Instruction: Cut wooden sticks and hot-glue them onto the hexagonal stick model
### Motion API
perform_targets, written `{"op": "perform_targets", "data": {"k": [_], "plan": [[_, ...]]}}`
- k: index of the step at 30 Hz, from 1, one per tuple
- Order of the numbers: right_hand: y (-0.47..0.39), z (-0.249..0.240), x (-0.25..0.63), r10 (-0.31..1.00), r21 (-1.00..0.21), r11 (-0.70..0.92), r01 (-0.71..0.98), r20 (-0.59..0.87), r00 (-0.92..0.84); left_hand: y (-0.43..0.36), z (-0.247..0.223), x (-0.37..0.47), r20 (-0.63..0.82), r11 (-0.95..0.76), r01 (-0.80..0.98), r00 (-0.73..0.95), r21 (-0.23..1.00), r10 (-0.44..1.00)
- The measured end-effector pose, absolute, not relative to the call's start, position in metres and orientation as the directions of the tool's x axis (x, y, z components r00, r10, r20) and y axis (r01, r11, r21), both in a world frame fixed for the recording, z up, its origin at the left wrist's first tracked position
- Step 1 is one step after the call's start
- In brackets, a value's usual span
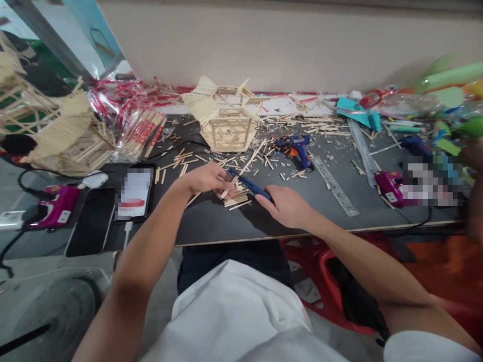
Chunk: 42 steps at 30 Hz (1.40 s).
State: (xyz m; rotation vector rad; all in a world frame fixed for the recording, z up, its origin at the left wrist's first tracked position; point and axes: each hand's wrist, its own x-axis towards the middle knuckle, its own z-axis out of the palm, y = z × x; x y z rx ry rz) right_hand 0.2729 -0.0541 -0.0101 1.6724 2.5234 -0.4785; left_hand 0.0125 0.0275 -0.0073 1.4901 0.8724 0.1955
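Note:
My left hand (211,179) is closed, its fingertips pinching a pale wooden stick (225,193) over the table. In my right hand (286,205) is a slim dark-blue hand tool (249,185). Its narrow front end lies against the sticks by my left fingertips; blade or jaws are too small to make out. Just below, a little pile of short cut sticks (237,200) lies on the dark tabletop. Behind both hands stands a many-sided lantern-like frame (227,129) built from wooden sticks. A blue glue gun (300,150) lies to its right.
Loose stick pieces (181,158) and scraps cover much of the table (211,229). Left are two phones (90,221), a purple power adapter (60,206) and another stick structure (71,136). A clear ruler (335,187) and second purple adapter (390,187) lie right. Bagged chopsticks (139,131) sit behind.

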Motion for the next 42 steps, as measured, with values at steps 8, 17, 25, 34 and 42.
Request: {"op": "perform_targets", "data": {"k": [8,17,25,34,42], "plan": [[-0.06,-0.006,0.266,0.894,-0.127,0.347,0.929,-0.254,-0.369,0.027,-0.006,0.013,-0.411,0.157,0.408,0.67,0.9,0.618],[-0.065,-0.011,0.272,0.911,-0.097,0.312,0.945,-0.25,-0.327,0.024,0.01,0.003,-0.356,-0.056,0.496,0.693,0.867,0.626],[-0.096,-0.032,0.318,0.973,-0.028,0.227,0.973,0.056,-0.226,0.028,-0.007,0.005,-0.079,-0.307,0.829,0.385,0.467,0.919],[-0.116,-0.045,0.329,0.977,0.069,0.156,0.985,0.137,-0.164,0.023,-0.013,0.019,-0.089,-0.4,0.839,0.46,0.368,0.883],[-0.118,-0.045,0.326,0.984,0.042,0.131,0.99,0.118,-0.135,0.023,-0.014,0.015,-0.046,-0.477,0.803,0.525,0.357,0.85]]}}
